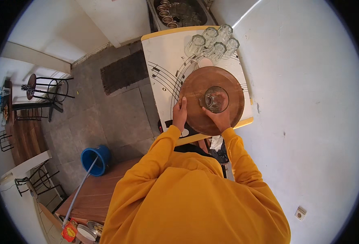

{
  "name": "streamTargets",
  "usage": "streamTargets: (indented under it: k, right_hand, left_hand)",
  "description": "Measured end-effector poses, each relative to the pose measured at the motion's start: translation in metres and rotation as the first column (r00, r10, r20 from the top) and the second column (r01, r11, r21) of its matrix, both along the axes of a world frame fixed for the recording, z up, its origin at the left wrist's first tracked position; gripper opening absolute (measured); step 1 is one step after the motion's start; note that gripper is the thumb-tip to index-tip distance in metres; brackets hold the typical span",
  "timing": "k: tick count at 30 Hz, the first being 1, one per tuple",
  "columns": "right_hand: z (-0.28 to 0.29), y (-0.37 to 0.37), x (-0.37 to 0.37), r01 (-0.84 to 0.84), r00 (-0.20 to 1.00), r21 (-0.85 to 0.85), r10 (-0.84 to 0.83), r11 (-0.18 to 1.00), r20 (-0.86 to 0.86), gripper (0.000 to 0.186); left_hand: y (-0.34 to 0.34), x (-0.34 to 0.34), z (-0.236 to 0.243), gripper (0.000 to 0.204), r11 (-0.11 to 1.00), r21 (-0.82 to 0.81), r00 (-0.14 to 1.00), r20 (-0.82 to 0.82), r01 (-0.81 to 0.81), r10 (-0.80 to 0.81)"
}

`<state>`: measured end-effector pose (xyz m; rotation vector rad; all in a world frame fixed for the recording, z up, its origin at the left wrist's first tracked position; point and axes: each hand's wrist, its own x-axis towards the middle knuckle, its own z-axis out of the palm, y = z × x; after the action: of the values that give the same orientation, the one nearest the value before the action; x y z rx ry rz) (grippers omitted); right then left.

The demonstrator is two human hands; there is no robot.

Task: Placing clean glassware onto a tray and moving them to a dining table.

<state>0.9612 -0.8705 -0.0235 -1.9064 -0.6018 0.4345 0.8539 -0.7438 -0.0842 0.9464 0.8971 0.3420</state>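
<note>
My left hand grips the left edge of a round brown wooden tray, thumb on top and fingers out of sight below. My right hand is closed around the near side of a clear glass on the tray, its thumb along the glass's left side. I cannot tell whether the glass is tilted. Beyond the tray, several clear faceted glasses stand grouped at the table's far right corner. A white cup or dish shows partly behind the tray's far rim.
The white table has yellow edges and music-note patterns, and the wall runs along its right. A basin with cups and glassware is beyond. At left are a dark mat, blue bucket with a stick, and stools.
</note>
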Motion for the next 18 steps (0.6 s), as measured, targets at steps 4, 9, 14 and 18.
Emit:
streamTargets:
  k: [4, 9, 14, 18]
  right_hand:
    - [-0.003, -0.003, 0.002, 0.0, 1.0, -0.016, 0.001, 1.0, 0.007, 0.091]
    - [0.002, -0.003, 0.004, -0.017, 0.997, -0.125, 0.027, 0.992, 0.076, 0.094]
    - [0.011, -0.012, 0.011, -0.129, 0.99, -0.045, 0.131, 0.991, 0.059, 0.089]
    - [0.018, -0.034, 0.028, -0.133, 0.975, 0.08, 0.116, 0.988, 0.191, 0.069]
  left_hand:
    - [0.0, 0.001, 0.005, 0.055, 0.999, -0.018, 0.998, -0.06, 0.032, -0.033]
    - [-0.001, 0.001, 0.002, 0.055, 1.0, 0.002, 1.0, -0.006, -0.006, 0.006]
    - [0.0, 0.001, 0.002, 0.055, 1.0, -0.017, 0.999, -0.053, -0.003, 0.002]
    - [0.0, 0.0, -0.004, 0.055, 1.0, -0.01, 0.998, -0.061, 0.021, -0.022]
